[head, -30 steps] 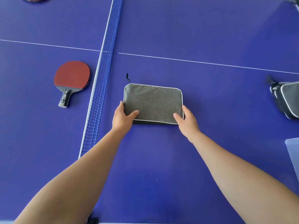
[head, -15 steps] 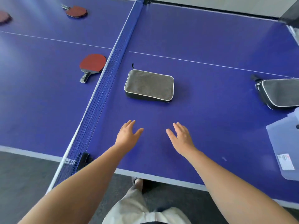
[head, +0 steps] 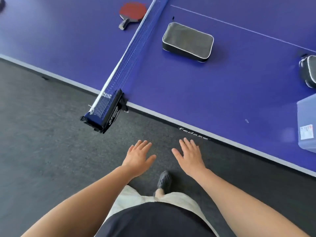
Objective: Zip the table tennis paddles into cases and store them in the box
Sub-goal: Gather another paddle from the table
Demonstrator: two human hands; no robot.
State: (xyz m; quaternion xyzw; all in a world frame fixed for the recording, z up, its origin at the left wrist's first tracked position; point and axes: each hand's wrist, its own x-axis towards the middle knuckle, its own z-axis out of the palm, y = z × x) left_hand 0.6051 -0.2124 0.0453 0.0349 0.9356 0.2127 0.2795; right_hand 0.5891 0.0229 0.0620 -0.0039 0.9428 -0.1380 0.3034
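A grey zipped case [head: 188, 41] with white piping lies flat on the blue table, right of the net. A red paddle [head: 132, 12] with a black handle lies left of the net. A second case [head: 309, 71] sits at the right edge, partly cut off. A clear plastic box [head: 307, 127] stands on the table's near right side. My left hand [head: 138, 158] and my right hand [head: 189, 156] hover over the floor in front of the table, fingers straight and spread, holding nothing.
The blue table tennis table [head: 222, 100] has a net [head: 130, 55] clamped by a black post [head: 104, 117] at its near edge. Dark carpet [head: 51, 142] covers the floor. My shoe [head: 164, 180] shows below the hands.
Both hands let go of the grey case and drew back off the table toward my body. The view stepped back and tilted down, so the table edge and floor came into sight.
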